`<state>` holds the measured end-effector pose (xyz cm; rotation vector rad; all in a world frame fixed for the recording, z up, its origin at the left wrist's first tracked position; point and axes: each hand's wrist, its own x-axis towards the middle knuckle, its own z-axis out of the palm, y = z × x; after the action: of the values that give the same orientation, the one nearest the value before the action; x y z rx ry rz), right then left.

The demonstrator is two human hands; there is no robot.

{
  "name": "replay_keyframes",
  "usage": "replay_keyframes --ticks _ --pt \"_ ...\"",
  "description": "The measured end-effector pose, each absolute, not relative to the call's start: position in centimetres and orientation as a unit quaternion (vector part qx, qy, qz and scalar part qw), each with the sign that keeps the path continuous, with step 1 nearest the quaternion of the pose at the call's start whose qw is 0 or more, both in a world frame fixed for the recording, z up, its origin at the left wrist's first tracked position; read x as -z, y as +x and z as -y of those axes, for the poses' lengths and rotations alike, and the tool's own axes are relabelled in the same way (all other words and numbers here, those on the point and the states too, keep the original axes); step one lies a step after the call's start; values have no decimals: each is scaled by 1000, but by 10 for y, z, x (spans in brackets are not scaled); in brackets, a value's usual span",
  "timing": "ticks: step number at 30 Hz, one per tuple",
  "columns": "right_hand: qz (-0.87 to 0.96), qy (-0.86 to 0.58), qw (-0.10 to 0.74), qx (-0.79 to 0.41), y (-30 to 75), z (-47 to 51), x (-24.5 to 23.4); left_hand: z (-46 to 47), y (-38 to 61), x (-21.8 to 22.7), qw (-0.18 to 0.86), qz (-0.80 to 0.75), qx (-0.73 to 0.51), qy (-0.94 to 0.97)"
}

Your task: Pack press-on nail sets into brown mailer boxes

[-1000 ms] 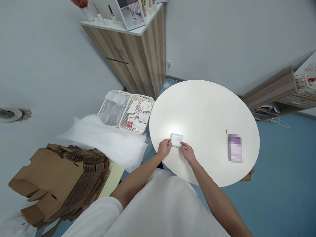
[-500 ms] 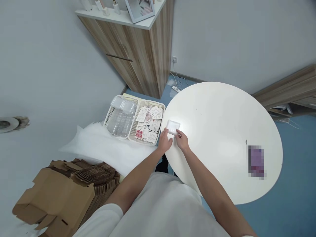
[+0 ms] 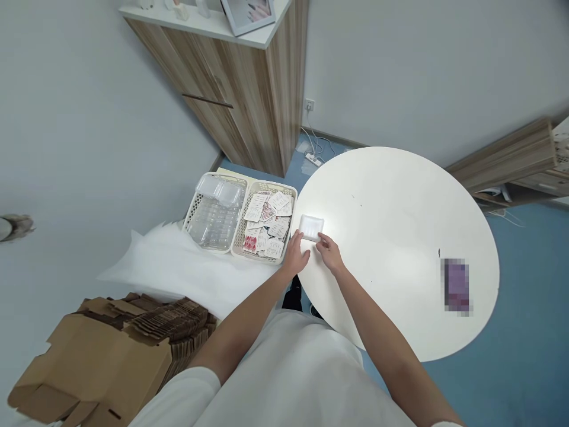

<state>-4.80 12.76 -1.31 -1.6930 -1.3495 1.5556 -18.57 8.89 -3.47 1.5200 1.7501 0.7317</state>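
Observation:
A small white square packet (image 3: 311, 227) lies on the round white table (image 3: 400, 237) near its left edge. My left hand (image 3: 296, 254) rests at the packet's near left corner, fingers curled against it. My right hand (image 3: 328, 250) pinches the packet's near right edge with its fingertips. Just left of the table stands a white basket of printed cards (image 3: 267, 222), and beside it a second basket holding clear plastic trays (image 3: 216, 209).
White foam sheets (image 3: 178, 270) lie on the floor before the baskets. A stack of flat cardboard boxes (image 3: 111, 350) sits at the lower left. A wooden cabinet (image 3: 240, 89) stands behind. A blurred purple item (image 3: 456, 286) lies at the table's right.
Both hands have slid the white packet from the table's near middle toward its left edge beside the card basket. Over the last half second the hands have hardly moved.

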Motion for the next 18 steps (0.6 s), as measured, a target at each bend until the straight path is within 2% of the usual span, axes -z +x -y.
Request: replay_keyframes --ticks 6,11,18 --pt "480 -600 268 -581 -35 -112 5 -75 -183 26 348 -668 -291 590" --pt "467 -606 231 -601 -10 -87 4 -44 -174 15 343 -686 -305 564" --pt "493 -565 234 -619 24 -46 7 37 -164 1 392 -720 -312 480"
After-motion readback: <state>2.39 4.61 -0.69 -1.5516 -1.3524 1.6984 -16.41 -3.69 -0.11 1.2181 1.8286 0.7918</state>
